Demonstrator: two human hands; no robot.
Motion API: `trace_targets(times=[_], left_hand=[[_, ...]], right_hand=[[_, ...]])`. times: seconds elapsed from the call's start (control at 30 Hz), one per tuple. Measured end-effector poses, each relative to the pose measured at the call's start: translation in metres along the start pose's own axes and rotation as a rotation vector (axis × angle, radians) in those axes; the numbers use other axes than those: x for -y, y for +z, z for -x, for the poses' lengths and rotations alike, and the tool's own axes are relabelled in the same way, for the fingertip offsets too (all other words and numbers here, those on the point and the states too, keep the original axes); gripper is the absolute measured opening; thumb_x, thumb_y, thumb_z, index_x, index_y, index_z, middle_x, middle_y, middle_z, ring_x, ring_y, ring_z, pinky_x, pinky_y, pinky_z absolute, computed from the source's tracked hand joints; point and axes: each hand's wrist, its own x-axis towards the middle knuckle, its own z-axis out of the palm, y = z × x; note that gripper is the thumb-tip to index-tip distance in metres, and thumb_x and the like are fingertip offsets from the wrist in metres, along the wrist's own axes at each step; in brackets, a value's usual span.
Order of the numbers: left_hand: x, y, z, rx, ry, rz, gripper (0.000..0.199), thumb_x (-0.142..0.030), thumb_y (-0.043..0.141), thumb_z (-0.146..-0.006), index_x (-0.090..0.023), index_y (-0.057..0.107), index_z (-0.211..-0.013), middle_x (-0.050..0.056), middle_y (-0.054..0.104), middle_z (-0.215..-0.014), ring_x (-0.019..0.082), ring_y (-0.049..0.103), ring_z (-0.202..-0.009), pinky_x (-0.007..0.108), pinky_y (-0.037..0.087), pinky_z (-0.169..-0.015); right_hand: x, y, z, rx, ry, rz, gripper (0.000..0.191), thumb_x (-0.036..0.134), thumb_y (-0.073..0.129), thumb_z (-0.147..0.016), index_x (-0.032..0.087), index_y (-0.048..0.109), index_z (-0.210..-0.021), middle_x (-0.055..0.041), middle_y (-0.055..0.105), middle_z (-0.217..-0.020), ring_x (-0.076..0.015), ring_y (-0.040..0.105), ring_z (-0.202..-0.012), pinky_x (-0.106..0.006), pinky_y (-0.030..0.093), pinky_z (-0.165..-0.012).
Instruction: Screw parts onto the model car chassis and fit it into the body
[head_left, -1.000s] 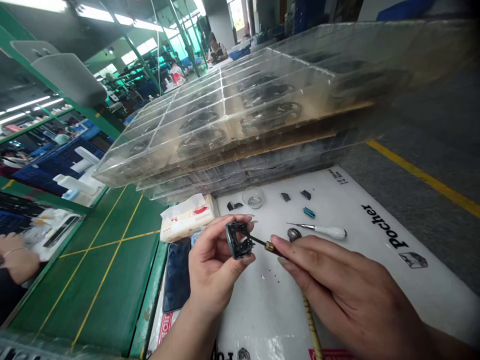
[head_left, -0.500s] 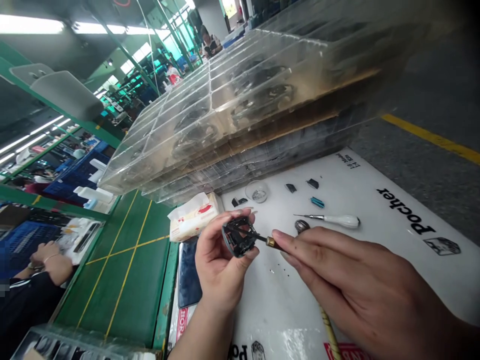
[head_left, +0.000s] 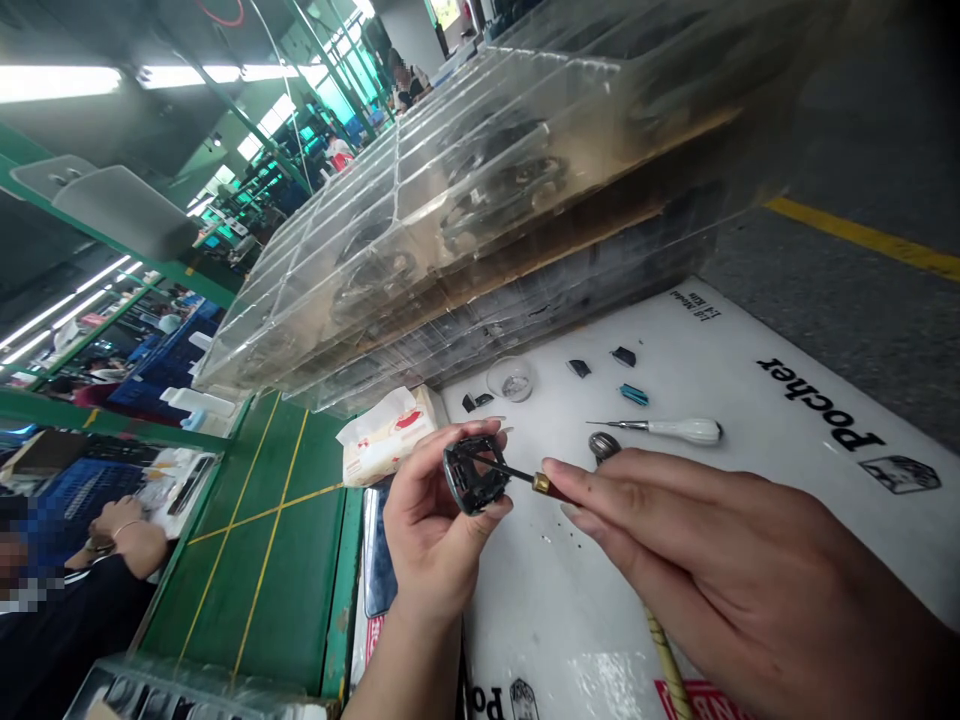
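Dark frame (head_left: 474, 480), pinched between thumb and fingers of the curled left hand (head_left: 436, 525) above the counter (head_left: 555, 620); right hand (head_left: 705, 560) closed on a thin-shafted tool (head_left: 541, 483) reaching into the frame. Presumably light, stiff, smooth, with breakable struts; best gripped by the outer rim. Beyond the frame: clear cup (head_left: 493, 377), then bulky tray stack (head_left: 450, 260) limiting access. Right of the frame: white-handled tool (head_left: 679, 430). Left of the frame: tissue pack (head_left: 390, 435) and partly hidden phone (head_left: 379, 560).

Left hand (head_left: 435, 525), right hand (head_left: 705, 560) bare; left forearm (head_left: 409, 655) bare too (nails (head_left: 502, 507) longish).
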Motion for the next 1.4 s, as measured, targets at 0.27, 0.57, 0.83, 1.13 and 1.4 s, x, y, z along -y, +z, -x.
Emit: trace_targets(times=[0.27,0.57,0.83,1.13,1.4], left_hand=[[-0.004,-0.001,-0.003,0.009,0.016,-0.074,0.057,-0.020,0.100,-0.097,-0.031,0.080,-0.149,0.010,0.081,-0.147,0.035,0.082,-0.140,0.058,0.072,-0.120],[-0.009,-0.008,-0.011,0.059,0.069,-0.226,0.063,-0.014,0.100,-0.094,-0.030,0.080,-0.152,0.011,0.084,-0.147,0.032,0.083,-0.137,0.048,0.072,-0.117],[-0.011,-0.008,-0.007,0.067,-0.002,-0.155,0.060,-0.017,0.098,-0.097,-0.030,0.079,-0.153,0.012,0.083,-0.149,0.033,0.081,-0.141,0.051,0.071,-0.119],[-0.012,-0.008,-0.009,0.056,0.044,-0.269,0.062,-0.017,0.098,-0.097,-0.031,0.080,-0.154,0.012,0.083,-0.151,0.033,0.082,-0.140,0.048,0.068,-0.122],[-0.016,-0.006,-0.011,0.060,0.028,-0.247,0.058,-0.024,0.100,-0.097,-0.030,0.081,-0.152,0.011,0.086,-0.144,0.033,0.085,-0.135,0.048,0.071,-0.117]], right_hand=[[0.001,0.003,0.001,-0.012,0.051,-0.024,0.033,0.009,0.057,-0.119,0.013,0.083,-0.140,-0.0114,0.090,-0.116,-0.0215,0.090,-0.104,-0.023,0.075,-0.083],[-0.002,0.006,-0.003,-0.015,0.123,-0.074,0.032,0.011,0.062,-0.118,0.017,0.086,-0.138,-0.0088,0.091,-0.116,-0.0215,0.090,-0.104,-0.025,0.075,-0.086],[-0.003,0.010,-0.002,-0.049,0.050,-0.035,0.034,0.006,0.061,-0.116,0.013,0.083,-0.142,-0.0128,0.090,-0.119,-0.0246,0.090,-0.108,-0.028,0.076,-0.085],[-0.003,0.009,0.001,-0.041,0.034,0.002,0.033,0.007,0.059,-0.119,0.012,0.081,-0.142,-0.0146,0.089,-0.121,-0.0243,0.090,-0.109,-0.026,0.074,-0.077],[-0.005,0.009,0.001,-0.039,0.019,-0.005,0.037,0.006,0.059,-0.118,0.014,0.079,-0.147,-0.0141,0.089,-0.123,-0.0243,0.090,-0.108,-0.027,0.075,-0.077]])
